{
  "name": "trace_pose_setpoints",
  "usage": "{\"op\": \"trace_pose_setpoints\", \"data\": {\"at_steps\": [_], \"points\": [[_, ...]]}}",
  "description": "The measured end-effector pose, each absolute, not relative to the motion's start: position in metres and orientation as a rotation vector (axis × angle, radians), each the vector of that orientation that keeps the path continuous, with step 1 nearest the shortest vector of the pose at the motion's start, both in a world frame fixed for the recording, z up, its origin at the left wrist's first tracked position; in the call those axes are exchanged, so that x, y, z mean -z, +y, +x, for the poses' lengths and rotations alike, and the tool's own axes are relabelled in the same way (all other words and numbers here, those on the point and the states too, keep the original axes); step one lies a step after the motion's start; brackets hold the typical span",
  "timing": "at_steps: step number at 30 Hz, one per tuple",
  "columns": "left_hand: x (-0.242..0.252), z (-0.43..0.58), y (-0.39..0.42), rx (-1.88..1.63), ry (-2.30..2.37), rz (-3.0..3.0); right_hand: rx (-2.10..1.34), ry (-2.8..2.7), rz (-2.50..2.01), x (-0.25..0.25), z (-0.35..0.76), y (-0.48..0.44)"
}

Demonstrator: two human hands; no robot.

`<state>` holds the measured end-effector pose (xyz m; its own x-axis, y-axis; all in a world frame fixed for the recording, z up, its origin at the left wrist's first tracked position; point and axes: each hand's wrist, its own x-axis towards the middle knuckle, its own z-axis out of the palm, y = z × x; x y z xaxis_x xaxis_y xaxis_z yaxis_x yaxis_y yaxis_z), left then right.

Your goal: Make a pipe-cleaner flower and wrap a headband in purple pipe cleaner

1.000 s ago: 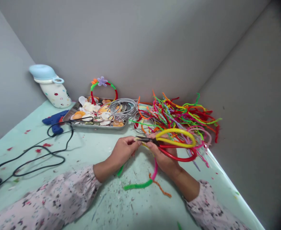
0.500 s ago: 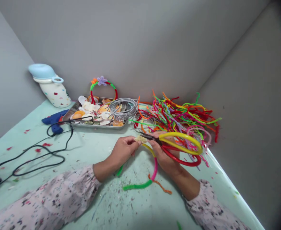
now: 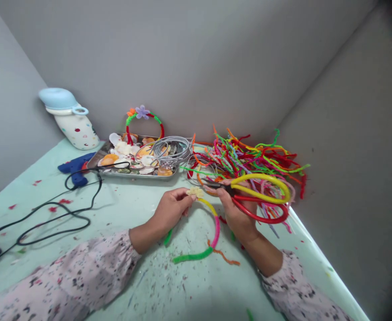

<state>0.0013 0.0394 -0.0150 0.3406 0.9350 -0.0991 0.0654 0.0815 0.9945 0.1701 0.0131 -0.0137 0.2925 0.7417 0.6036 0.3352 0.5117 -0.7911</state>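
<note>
My left hand (image 3: 173, 208) is closed in a pinch on a ring of pipe cleaners (image 3: 217, 228), its visible part yellow, pink and green. A small pale-yellow flower-like piece (image 3: 195, 191) sits at the pinched fingertips, at the top of the ring. My right hand (image 3: 238, 214) holds a pair of scissors (image 3: 263, 189) with one yellow and one red handle loop; their dark blades point left, a little apart from the flower piece. Below the ring's right side, an orange pipe cleaner strand (image 3: 227, 257) sticks out over the table.
A metal tray (image 3: 139, 177) of shells holds a coil of grey wire (image 3: 172, 151) and a decorated pipe cleaner ring (image 3: 162, 129). Right of it lies a pile of pipe cleaners (image 3: 249, 156). A blue glue gun (image 3: 77, 169), its black cord (image 3: 62, 229) and a bottle (image 3: 74, 120) are at left.
My right hand has moved right with the scissors, and the blades have come away from the flower piece. My left hand stays nearly in place with the ring.
</note>
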Motion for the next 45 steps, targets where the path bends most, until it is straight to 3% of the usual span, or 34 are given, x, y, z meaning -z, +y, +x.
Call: {"op": "trace_pose_setpoints", "data": {"at_steps": [21,45], "points": [[0.016,0.001,0.040,-0.853,1.052,1.317,-0.410,-1.436,-1.014,0.017,0.176,0.011],[0.013,0.003,0.039,-0.866,1.089,1.260,-0.099,-1.585,-1.073,0.015,0.182,0.005]]}}
